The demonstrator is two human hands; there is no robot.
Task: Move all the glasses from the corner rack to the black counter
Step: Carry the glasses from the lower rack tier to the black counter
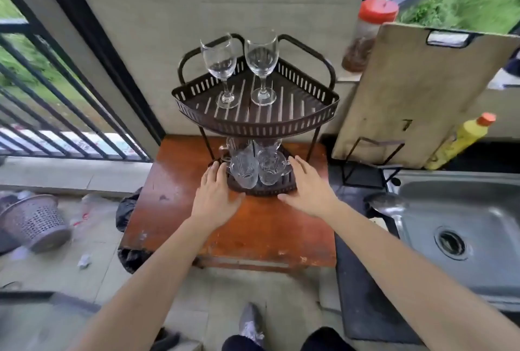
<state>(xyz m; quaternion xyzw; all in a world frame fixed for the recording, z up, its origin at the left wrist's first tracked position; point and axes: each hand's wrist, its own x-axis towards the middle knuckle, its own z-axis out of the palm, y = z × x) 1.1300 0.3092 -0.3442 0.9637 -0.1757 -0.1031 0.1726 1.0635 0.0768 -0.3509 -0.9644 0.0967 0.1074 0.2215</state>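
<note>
A dark two-tier corner rack (pixel 254 123) stands on a small red-brown wooden table (pixel 253 227). On its top shelf stand two empty wine glasses, the left wine glass (pixel 219 65) and the right wine glass (pixel 261 62). Several cut-glass mugs (pixel 254 166) crowd the lower shelf, partly hidden by the top shelf. My left hand (pixel 216 194) lies flat beside the lower shelf's left edge, fingers apart. At the shelf's right edge rests my right hand (pixel 308 187), also spread and holding nothing. The black counter (pixel 363 280) runs along the right, next to the table.
A steel sink (pixel 461 227) is set in the counter at right. A large cutting board (pixel 416 92) leans in a wire stand behind it, with a yellow bottle (pixel 461 139) and a red-lidded jar (pixel 368 33). A grey basket (pixel 36 221) lies on the floor at left.
</note>
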